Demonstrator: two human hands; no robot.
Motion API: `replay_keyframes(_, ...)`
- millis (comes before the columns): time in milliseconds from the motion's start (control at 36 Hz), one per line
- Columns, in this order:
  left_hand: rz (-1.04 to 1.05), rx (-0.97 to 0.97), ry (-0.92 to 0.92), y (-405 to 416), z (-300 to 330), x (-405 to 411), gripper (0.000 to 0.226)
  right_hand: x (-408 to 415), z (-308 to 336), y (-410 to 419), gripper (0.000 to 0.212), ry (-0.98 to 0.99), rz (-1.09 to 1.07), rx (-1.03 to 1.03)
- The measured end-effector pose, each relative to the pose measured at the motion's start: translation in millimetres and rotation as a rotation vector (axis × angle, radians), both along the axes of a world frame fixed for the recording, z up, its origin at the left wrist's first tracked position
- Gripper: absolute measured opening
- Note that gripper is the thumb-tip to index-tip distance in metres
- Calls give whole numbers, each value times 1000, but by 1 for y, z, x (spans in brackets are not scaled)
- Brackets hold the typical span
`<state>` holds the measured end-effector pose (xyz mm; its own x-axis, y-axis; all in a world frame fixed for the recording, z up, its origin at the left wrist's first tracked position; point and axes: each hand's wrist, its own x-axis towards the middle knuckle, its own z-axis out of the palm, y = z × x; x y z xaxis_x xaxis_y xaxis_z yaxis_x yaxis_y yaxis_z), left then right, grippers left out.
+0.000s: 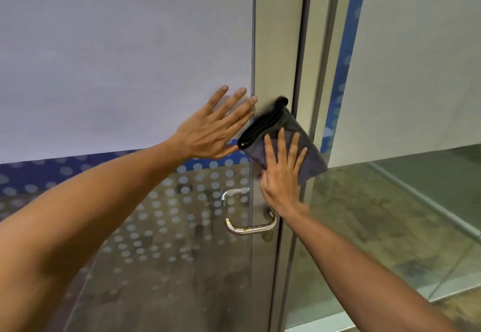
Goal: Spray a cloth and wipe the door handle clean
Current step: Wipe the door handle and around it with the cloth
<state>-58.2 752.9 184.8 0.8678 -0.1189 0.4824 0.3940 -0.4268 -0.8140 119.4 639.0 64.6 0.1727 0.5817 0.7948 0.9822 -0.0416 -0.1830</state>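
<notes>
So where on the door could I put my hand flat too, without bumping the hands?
Free: the wide frosted glass above and left of the left hand, and the dotted glass below that arm, left of the door handle. Crowded: the metal frame strip where the right hand presses the cloth.

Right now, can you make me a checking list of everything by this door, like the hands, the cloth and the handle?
Surface: metal door frame with frosted glass panel to its left.
Job's things: dark folded cloth pressed flat on the frame, above the door handle; handle is shiny metal, not touched. Spray bottle: nothing seen.
Clutter: nothing seen.
Hands: right hand flat on the cloth, fingers spread; left hand open against the glass, holding nothing.
Cables: nothing seen.
Surroundings: blue band with pale dots across the glass; floor visible through clear glass on the right.
</notes>
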Motion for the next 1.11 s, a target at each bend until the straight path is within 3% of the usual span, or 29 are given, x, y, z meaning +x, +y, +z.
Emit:
replay_keyframes(389, 55, -54, 90, 2, 3, -4, 125, 20, -43, -1, 75, -276, -12, -124)
replay_keyframes(583, 70, -75, 91, -1, 6, -3, 121, 31, -73, -11, 80, -378, 53, -216)
replay_keyframes(778, 82, -94, 89, -3, 7, -2, 117, 30, -105, -34, 78, -282, 166, -331)
replay_keyframes(861, 84, -85, 85, -5, 8, -2, 116, 29, -113, -47, 74, -49, 290, -268)
replay_keyframes(944, 79, -63, 77, -5, 7, -2, 114, 27, -114, -62, 59, 513, 471, -165)
replay_keyframes(1028, 66, -46, 71, -5, 5, -2, 112, 24, -89, -71, 38, 1179, 526, 123)
replay_keyframes(1111, 45, -35, 62, -5, 5, -1, 110, 32, -50, -75, 29, 1448, 500, 359)
